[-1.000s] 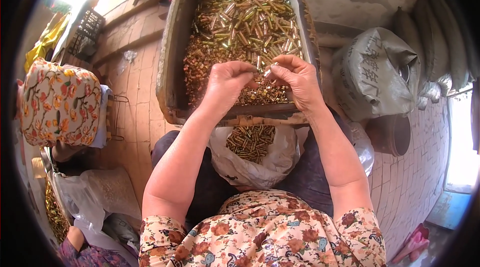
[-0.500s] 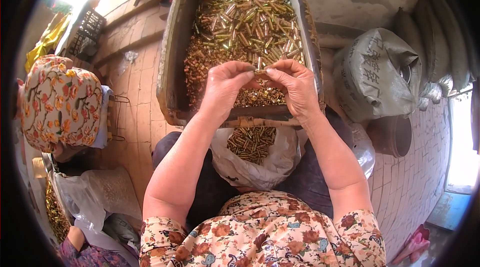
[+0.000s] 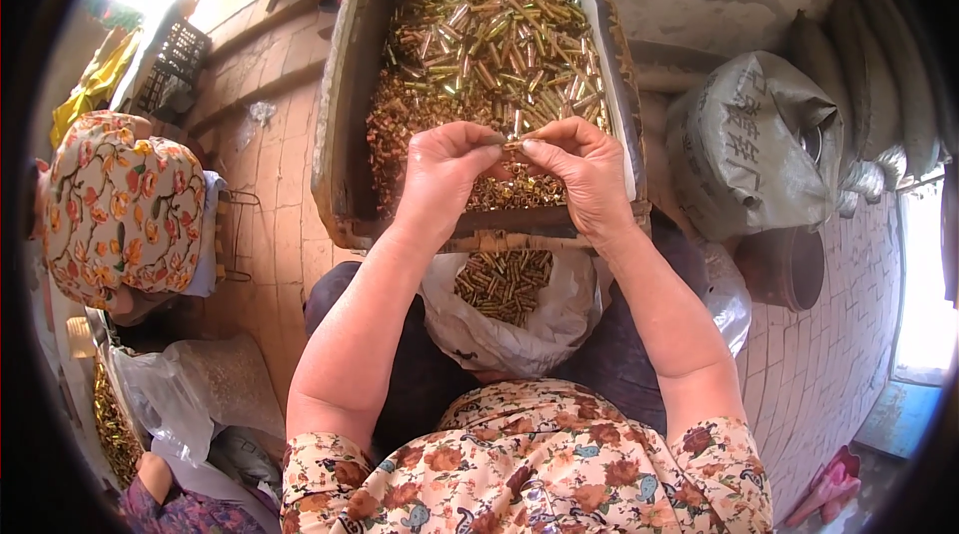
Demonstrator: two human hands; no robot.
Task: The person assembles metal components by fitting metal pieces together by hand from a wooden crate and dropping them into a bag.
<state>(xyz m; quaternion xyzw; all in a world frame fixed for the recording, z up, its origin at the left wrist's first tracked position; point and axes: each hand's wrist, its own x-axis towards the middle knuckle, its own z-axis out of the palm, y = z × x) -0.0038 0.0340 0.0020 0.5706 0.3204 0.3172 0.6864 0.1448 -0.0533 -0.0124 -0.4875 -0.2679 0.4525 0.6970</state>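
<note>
Between my two hands is a small gold-coloured metal piece, mostly covered by fingertips. My left hand pinches one end of it between thumb and forefinger. At the other end, my right hand is closed in a pinch too. Both hands are over the near part of a wooden box. Shiny gold metal tubes are heaped across its far side. Small copper-coloured pieces fill its left and near side. Below, a white sack between my legs holds many short gold metal pieces.
At the right stand a grey woven sack and a brown bucket. A person in a floral top is on the left. Lower left, another person's purple sleeve is near a clear plastic bag and more gold pieces.
My right fingertips have shifted slightly left, closer to my left ones. Both hands keep their pinch over the box.
</note>
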